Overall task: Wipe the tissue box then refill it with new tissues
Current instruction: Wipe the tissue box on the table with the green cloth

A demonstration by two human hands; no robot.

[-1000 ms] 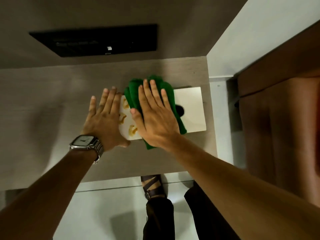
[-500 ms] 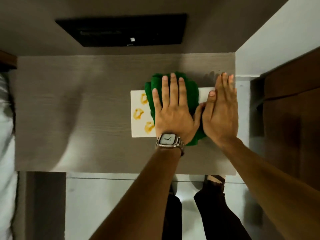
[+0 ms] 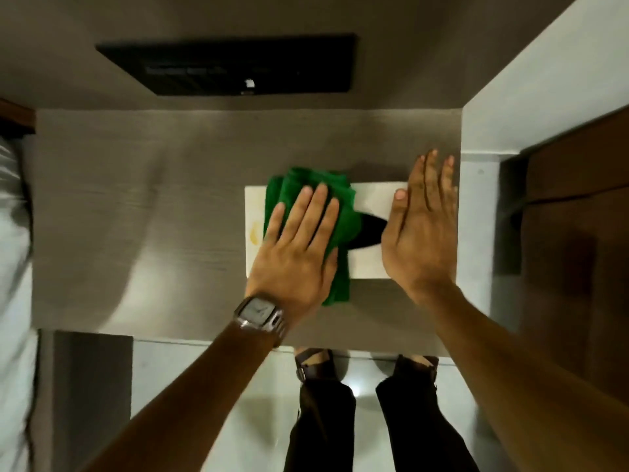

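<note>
A white tissue box [image 3: 372, 199] lies flat on the grey wooden table [image 3: 153, 216], its dark oval opening [image 3: 369, 235] partly showing. A folded green cloth [image 3: 296, 185] covers the box's left half. My left hand [image 3: 296, 253], wearing a watch, presses flat on the cloth. A yellow stain [image 3: 254, 235] shows at the box's left edge, beside the cloth. My right hand [image 3: 418, 240] lies flat on the box's right end, fingers reaching past its far edge.
A black flat device [image 3: 238, 66] sits on the wall behind the table. A brown wooden door or cabinet [image 3: 578, 233] stands to the right, white bedding [image 3: 13, 233] to the left. My feet [image 3: 313, 362] are at the table's near edge.
My left hand has slid the green cloth to the left over the yellow marks, uncovering the dark opening. My right hand has stayed at the box's right end.
</note>
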